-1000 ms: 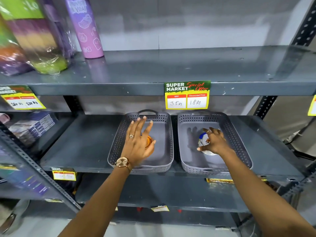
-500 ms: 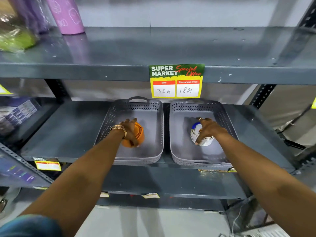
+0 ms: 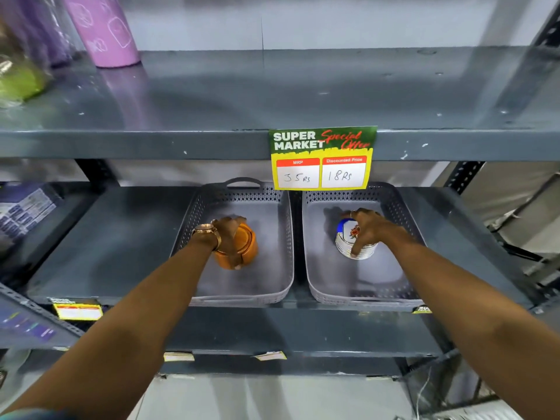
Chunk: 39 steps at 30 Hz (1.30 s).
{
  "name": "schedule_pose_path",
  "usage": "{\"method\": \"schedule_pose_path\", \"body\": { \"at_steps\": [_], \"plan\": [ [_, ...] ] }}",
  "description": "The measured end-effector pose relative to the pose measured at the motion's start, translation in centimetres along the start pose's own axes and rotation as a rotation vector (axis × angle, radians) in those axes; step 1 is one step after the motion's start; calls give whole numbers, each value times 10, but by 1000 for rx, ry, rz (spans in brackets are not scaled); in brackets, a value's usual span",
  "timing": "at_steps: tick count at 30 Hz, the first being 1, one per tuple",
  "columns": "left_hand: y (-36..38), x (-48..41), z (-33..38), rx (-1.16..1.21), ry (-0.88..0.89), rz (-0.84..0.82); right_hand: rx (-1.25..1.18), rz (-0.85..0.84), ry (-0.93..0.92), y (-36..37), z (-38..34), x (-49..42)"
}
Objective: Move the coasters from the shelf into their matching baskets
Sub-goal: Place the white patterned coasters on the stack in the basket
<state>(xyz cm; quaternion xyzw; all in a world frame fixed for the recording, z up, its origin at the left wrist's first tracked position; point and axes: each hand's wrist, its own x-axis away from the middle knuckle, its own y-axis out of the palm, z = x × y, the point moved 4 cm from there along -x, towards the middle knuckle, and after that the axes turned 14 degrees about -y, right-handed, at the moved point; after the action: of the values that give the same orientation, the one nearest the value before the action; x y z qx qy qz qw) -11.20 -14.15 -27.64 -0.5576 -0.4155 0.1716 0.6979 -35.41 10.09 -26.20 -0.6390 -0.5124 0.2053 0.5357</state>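
Grey shelving frames us: left hand (image 3: 225,234) fingers clamp the orange coaster stack (image 3: 239,248) in the left basket (image 3: 194,213); right hand (image 3: 368,228) pinches the white stack (image 3: 344,237) in the right basket (image 3: 403,207). Stiff, slide-prone discs, we judge; grip the stacks' sides.

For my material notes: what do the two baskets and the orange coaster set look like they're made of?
Left basket and right basket: apparently matte grey moulded plastic, with perforated walls and rounded rims. Orange coaster set: smooth, slightly glossy, possibly plastic or lacquered wood; unclear.
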Motion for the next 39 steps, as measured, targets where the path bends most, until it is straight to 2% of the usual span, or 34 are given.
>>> {"method": "schedule_pose_path", "body": {
  "at_steps": [10, 21, 26, 32, 39],
  "plan": [
    [2, 1, 1, 7, 91, 8, 6, 31, -25, 10, -2, 3],
    [4, 5, -1, -15, 97, -43, 25, 29, -14, 14, -5, 14],
    [2, 5, -8, -45, 99, -70, 14, 102, 5, 8, -5, 23],
    [-10, 19, -5, -108, 98, 79, 38, 222, 5, 4, -19, 38],
    [12, 26, -6, -53, 60, 36, 98, 72, 111, 19, -11, 35]
  ]
}}
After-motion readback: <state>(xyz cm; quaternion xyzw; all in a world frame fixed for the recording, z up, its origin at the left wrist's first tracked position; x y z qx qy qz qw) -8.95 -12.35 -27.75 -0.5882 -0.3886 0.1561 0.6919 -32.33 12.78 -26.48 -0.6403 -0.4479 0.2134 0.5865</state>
